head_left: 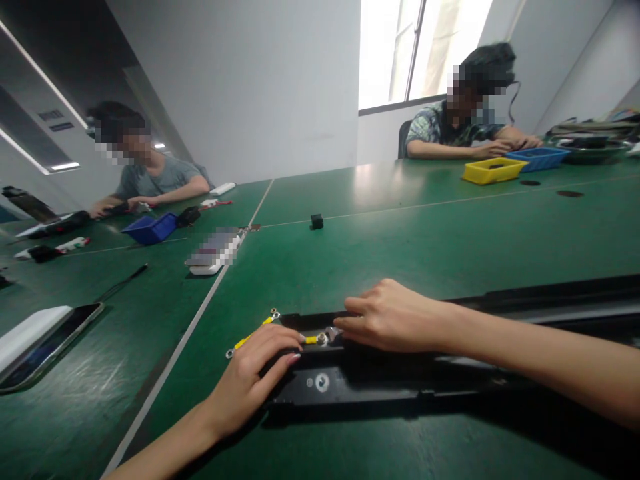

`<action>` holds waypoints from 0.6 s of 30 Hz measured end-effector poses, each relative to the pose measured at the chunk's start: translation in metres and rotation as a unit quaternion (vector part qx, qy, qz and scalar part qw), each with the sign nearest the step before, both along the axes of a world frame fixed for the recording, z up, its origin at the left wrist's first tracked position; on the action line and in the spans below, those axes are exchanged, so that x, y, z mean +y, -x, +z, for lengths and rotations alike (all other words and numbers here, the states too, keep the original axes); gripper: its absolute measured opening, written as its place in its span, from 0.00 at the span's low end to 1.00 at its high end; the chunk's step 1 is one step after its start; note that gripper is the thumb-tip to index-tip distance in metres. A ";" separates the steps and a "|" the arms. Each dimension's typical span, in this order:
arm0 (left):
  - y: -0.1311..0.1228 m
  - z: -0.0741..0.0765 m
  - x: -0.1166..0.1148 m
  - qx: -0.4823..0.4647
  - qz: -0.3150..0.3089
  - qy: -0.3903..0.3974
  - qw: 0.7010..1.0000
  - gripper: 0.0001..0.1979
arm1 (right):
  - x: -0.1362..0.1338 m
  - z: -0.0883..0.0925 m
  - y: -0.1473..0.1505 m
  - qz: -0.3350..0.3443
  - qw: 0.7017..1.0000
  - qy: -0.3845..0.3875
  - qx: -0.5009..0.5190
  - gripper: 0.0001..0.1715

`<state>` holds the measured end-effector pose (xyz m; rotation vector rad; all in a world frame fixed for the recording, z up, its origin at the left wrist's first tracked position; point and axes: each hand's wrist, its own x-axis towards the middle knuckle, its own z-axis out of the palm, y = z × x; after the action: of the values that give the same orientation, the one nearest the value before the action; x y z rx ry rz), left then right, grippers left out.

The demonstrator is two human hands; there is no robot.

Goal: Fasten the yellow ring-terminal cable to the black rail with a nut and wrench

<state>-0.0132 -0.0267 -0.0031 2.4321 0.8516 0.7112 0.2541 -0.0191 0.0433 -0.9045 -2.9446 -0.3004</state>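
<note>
A long black metal channel [370,390] lies across the table in front of me. Near its left end, a ring terminal with a yellow sleeve [311,340] sits at a nut [323,339]. My left hand [253,367] curls over that end, its fingertips at the yellow sleeve; the wire is hidden under the hand. My right hand [387,317] is closed on a small metal wrench [333,333], whose head meets the nut; its handle is hidden by the fingers. Another yellow-sleeved piece with ring ends [267,320] shows behind my left hand.
A small black block [317,221] and a white device [213,257] lie farther back. At left is a phone [55,347] by a white case. Two people sit across the table, near a dark blue bin [150,229], a yellow bin [493,171] and a blue bin [537,159].
</note>
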 end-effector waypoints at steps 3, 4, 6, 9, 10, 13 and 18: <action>0.000 -0.001 0.001 0.003 -0.003 -0.001 1.000 0.08 | 0.000 0.000 0.000 0.001 1.000 -0.001 -0.003 0.15; 0.000 -0.001 0.001 0.004 -0.007 0.002 1.000 0.08 | 0.000 0.000 0.000 0.001 1.000 0.000 -0.003 0.15; 0.001 -0.002 0.001 0.006 -0.011 0.004 1.000 0.09 | 0.000 0.000 -0.001 0.001 1.000 0.000 -0.001 0.15; 0.000 -0.002 0.001 0.012 -0.011 0.013 1.000 0.09 | -0.001 -0.001 -0.001 0.002 1.000 -0.008 -0.003 0.14; 0.000 -0.002 0.001 0.014 -0.010 0.017 1.000 0.09 | -0.001 -0.001 -0.001 0.002 1.000 -0.012 -0.005 0.14; -0.001 -0.001 0.001 0.016 -0.012 0.025 0.999 0.09 | -0.001 -0.002 -0.002 0.006 1.000 -0.020 -0.005 0.13; -0.002 0.001 0.001 0.015 -0.009 0.031 0.999 0.10 | -0.001 -0.002 -0.003 0.005 1.000 -0.017 0.000 0.13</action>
<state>-0.0116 -0.0256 -0.0026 2.3983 0.8505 0.6347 0.2568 -0.0201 0.0414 -0.8843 -2.9341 -0.3495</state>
